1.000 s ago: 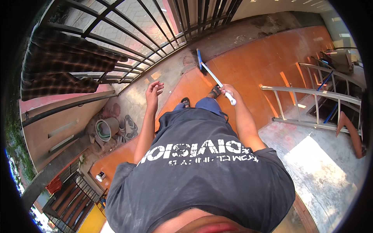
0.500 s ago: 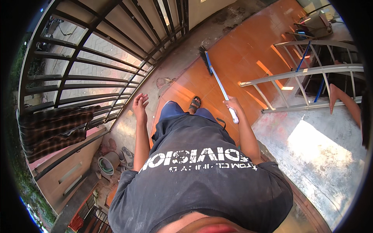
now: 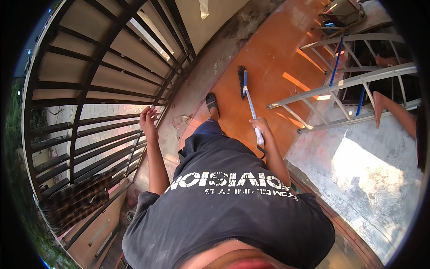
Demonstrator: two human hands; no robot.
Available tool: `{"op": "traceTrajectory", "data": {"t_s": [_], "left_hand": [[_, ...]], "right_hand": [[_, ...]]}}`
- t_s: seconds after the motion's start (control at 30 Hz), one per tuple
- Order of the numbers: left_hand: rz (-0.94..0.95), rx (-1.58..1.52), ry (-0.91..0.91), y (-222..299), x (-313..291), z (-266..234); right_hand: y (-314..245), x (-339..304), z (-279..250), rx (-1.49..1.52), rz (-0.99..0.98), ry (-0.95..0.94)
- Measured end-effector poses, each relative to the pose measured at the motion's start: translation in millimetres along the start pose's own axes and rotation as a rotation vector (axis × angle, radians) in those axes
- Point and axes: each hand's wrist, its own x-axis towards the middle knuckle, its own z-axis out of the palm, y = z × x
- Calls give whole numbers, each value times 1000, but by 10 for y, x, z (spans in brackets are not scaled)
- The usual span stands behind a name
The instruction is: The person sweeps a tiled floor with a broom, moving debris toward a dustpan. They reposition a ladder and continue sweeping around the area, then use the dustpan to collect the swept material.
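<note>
My right hand (image 3: 260, 125) is closed around the white grip end of a long-handled broom (image 3: 250, 104). The broom's blue and white handle slants away from me. Its head of black bristles (image 3: 241, 80) rests at or close to the orange tiled floor (image 3: 273, 67). My left hand (image 3: 148, 120) is raised at my left side with nothing in it, its fingers loosely bent and apart. In the picture it overlaps the dark metal bars, and I cannot tell whether it touches them. One foot in a dark sandal (image 3: 212, 102) shows ahead of me, left of the broom.
A dark barred gate (image 3: 83, 96) runs along the left, with a plaid cloth (image 3: 74, 201) over it. At right a metal ladder (image 3: 342, 85) leans across a grey ledge (image 3: 340, 193), where another person's bare limb (image 3: 394, 112) shows. A chair (image 3: 345, 15) stands at the far right.
I have moved forward along the floor, and a sandalled foot reaches farther ahead. The broom stays in my right hand, its handle turned more upright in view. My left hand remains raised and empty.
</note>
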Motion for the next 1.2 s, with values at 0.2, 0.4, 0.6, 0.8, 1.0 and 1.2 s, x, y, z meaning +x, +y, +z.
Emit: {"op": "traceTrajectory", "data": {"t_s": [0.2,0.4,0.6,0.8,1.0,1.2], "left_hand": [[176,-4,36,486,1226,583],[331,80,-118,975,2015,1452],[323,26,-187,1202,2128,2214],[265,19,-132,1054,2104,2689],[174,42,111,982,1800,2901],[113,121,301,992,1427,3313]], "right_hand": [[-891,236,-351,199,29,-16],[-1536,599,-618,134,30,44],[-1941,1287,-811,-17,-85,82],[-2887,2333,-1328,-178,-180,11],[-3940,3741,-1496,-619,-183,-40],[-3890,4406,-813,-1198,-244,-171]]}}
